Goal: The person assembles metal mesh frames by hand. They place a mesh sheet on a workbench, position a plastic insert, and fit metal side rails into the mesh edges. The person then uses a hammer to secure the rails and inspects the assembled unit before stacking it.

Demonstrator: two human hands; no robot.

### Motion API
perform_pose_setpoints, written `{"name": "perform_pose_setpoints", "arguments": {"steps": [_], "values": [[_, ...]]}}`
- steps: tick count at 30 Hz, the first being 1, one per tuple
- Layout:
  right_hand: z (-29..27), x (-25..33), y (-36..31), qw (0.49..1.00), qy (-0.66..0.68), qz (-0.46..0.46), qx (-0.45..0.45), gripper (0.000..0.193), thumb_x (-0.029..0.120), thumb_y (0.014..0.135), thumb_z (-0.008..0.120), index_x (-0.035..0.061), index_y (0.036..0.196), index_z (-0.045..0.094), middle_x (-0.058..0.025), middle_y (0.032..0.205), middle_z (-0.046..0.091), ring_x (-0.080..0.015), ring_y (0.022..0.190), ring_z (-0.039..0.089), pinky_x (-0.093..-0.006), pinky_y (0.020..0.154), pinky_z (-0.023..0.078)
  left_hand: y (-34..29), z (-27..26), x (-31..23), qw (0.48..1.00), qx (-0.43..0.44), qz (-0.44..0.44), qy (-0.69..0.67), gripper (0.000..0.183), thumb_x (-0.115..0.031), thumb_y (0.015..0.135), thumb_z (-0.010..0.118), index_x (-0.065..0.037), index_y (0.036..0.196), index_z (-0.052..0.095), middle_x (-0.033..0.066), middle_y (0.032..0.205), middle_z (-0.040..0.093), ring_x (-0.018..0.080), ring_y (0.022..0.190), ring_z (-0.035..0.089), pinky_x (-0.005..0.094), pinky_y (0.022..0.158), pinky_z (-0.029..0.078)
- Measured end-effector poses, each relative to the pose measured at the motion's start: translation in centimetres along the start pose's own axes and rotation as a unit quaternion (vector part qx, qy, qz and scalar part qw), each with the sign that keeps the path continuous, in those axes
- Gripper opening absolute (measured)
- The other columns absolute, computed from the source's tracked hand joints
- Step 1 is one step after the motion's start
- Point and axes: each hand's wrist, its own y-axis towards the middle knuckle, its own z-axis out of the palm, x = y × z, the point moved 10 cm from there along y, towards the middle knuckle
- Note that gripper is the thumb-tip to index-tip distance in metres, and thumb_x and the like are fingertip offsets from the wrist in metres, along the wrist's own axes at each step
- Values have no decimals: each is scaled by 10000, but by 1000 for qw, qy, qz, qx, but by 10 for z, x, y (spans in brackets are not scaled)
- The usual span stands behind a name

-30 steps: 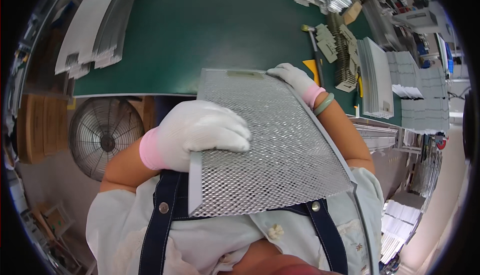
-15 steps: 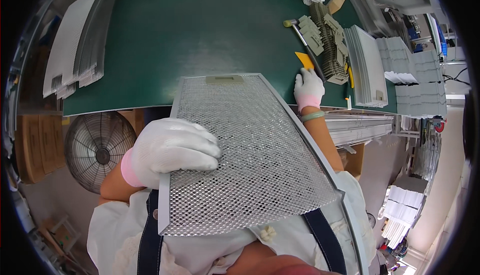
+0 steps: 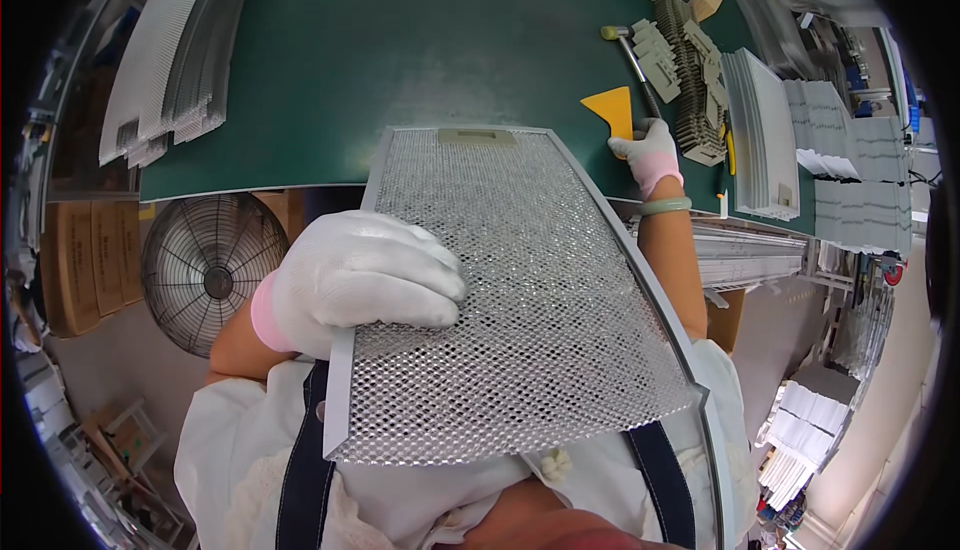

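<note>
Head view: the left hand [image 3: 365, 275] is closed over the left rail of a framed mesh panel [image 3: 520, 280], fingers spread on the mesh face. The right hand [image 3: 652, 155], near the table's near edge, pinches a yellow scraper [image 3: 610, 110] by its near corner. The panel slopes from the person's chest to the table's near edge, a tan plate [image 3: 475, 137] at its far end.

It looks light for its size and fairly stiff along the rails, while the open mesh would probably dent under a hard press. Gloved fingers may slide on the smooth metal, so the side rails seem the best hold. A grey strip runs on past the near right corner; whether it is joined there is hard to tell.

Beyond, the green table [image 3: 400, 60] carries a hammer [image 3: 632, 58] and tan clips [image 3: 690, 70] on the right, with framed panels [image 3: 762, 135] stacked farther right and mesh sheets [image 3: 165, 60] at far left. Below its left side stand a round fan [image 3: 215, 280] and brown boxes [image 3: 95, 265].
</note>
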Motion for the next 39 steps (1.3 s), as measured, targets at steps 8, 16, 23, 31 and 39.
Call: {"name": "perform_pose_setpoints", "arguments": {"steps": [8,16,23,31,39], "values": [[4,135,-75,926,-246,-283,51,191,151,880,581,29,1027,590,-190,840,671,-394,764,657,-456,718,523,1,0,1,1000,-2,5,-28,290,-235,756,623,34,845,685,190,868,683,370,776,689,417,658,571],[40,188,-107,768,-483,-397,139,184,248,870,602,86,859,688,-111,729,655,-292,719,672,-409,637,533,-5,3,4,1000,7,-6,-18,259,-212,748,629,4,875,697,164,885,694,345,808,695,404,692,573],[46,194,-108,760,-511,-347,199,174,118,812,591,73,910,728,-125,817,709,-312,787,706,-414,680,570,-2,-1,1,1000,10,-21,10,247,-161,736,672,-69,963,709,102,964,713,290,877,709,371,733,571],[71,199,-105,748,-507,-347,253,165,127,812,575,45,874,704,-160,762,678,-340,756,685,-434,679,548,-1,0,4,1000,21,-14,1,259,-160,721,680,-50,952,711,120,961,712,306,864,707,379,729,571],[43,205,-103,783,-451,-382,192,177,172,848,591,57,904,714,-154,816,681,-349,784,667,-436,708,533,-2,-5,2,999,14,-13,-27,275,-185,743,676,-41,974,715,123,961,713,312,889,705,388,757,570]]}}
